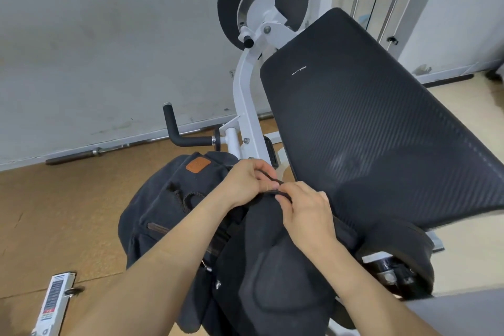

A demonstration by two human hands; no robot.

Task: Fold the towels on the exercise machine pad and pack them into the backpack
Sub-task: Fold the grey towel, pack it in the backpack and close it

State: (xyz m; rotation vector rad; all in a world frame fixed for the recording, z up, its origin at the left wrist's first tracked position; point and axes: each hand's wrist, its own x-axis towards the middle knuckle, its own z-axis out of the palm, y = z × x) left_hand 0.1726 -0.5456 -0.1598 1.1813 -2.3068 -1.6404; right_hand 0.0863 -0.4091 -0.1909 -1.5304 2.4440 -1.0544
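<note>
A dark backpack [163,207] with an orange-brown patch stands at the near left end of the black exercise machine pad [368,128]. My left hand [245,180] and my right hand [305,210] meet at the top of the backpack. Both pinch a thin black cord or strap [275,185] there, fingers curled round it. No towel shows on the pad or anywhere else. The inside of the backpack is hidden.
The white machine frame [245,95] with a black round disc [261,0] rises behind the backpack. A black handle [177,133] sticks out left. A barbell bar [109,148] lies along the wall. A white labelled part [54,303] is at the lower left on the brown floor.
</note>
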